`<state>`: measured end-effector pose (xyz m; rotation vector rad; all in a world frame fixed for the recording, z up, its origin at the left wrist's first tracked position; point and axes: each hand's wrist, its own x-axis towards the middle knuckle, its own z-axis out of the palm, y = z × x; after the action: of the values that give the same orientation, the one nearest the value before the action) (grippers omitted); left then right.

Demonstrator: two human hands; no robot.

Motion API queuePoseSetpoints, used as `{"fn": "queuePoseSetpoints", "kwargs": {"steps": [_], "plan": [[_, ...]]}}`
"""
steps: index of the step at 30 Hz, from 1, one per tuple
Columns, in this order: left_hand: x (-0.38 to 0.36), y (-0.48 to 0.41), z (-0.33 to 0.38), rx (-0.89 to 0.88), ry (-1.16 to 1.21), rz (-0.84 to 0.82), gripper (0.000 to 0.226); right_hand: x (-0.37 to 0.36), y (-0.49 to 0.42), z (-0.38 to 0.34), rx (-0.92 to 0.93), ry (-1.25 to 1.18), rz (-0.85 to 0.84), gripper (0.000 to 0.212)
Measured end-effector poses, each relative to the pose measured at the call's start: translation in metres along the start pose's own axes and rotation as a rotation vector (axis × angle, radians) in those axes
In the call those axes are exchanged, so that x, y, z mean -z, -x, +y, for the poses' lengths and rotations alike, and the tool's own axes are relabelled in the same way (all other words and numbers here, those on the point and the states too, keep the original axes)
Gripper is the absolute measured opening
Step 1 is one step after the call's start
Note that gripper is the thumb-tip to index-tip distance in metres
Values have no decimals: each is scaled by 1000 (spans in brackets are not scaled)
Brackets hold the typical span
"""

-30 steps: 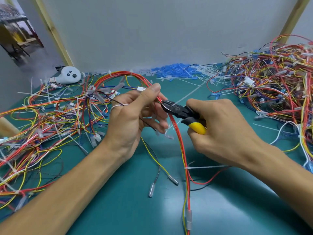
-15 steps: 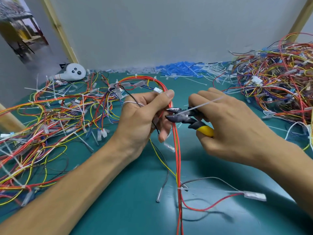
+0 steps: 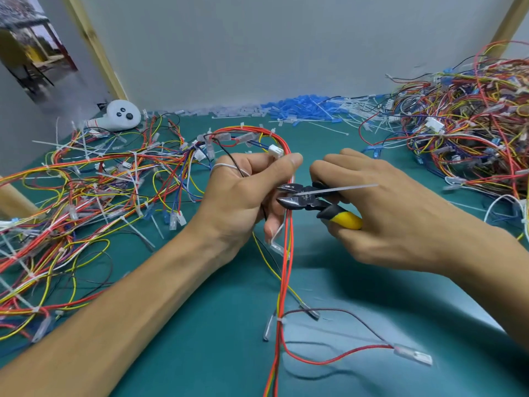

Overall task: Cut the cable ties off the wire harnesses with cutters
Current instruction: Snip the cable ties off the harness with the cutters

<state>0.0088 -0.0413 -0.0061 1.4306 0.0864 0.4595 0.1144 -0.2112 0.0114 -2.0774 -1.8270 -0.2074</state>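
Red and yellow wires of one harness (image 3: 287,253) sit pinched between the thumb and fingers (image 3: 270,227) of the left hand (image 3: 243,193). The right hand (image 3: 400,213) grips the yellow-handled cutters (image 3: 309,200), jaws parted round a white cable tie (image 3: 343,189) on that bundle. Snipping is the step in hand; the next move, I judge, calls for a squeeze clear of the insulation. Other tangled harnesses (image 3: 472,133) heap on the teal worktop (image 3: 200,353).
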Motion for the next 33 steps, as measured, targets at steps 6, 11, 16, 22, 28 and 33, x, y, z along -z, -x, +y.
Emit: {"fn": "queuePoseSetpoints", "kwargs": {"steps": [6,11,16,22,28,33], "plan": [[0,1,1,6,3,5,45,-4,1,0,-19,-44,21,15],[0,3,2,4,26,-9,44,-3,0,0,-20,-18,40,7],[-3,5,4,14,39,-30,49,-3,0,1,-13,42,82,13],[-2,5,6,52,82,-23,42,-6,-2,0,50,-1,102,38],[-2,4,7,67,132,-53,44,-8,-1,2,22,-26,126,29],[-2,4,7,52,142,-43,50,-8,-1,-2,-20,-47,115,32]]}}
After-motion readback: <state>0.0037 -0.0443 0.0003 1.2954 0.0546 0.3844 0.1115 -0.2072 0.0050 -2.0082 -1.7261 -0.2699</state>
